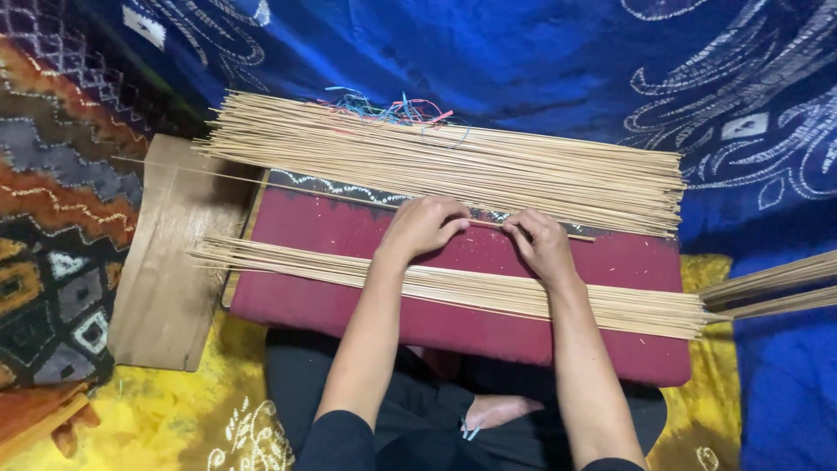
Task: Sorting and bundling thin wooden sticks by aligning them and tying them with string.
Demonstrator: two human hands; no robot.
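Note:
My left hand (424,225) and my right hand (539,241) rest side by side on a maroon cushion (323,234), each pinching the same single thin bamboo stick (349,195) that runs across it. A large pile of thin bamboo sticks (453,161) lies just beyond my hands. A smaller bundle of sticks (288,263) crosses the cushion under my forearms, nearer to me.
A wooden board (170,262) sits under the cushion's left end. Coloured thread scraps (392,110) lie behind the far pile. More sticks (776,288) jut in from the right. Blue patterned cloth (523,52) lies behind, yellow cloth (174,410) below, a patterned rug (52,174) at left.

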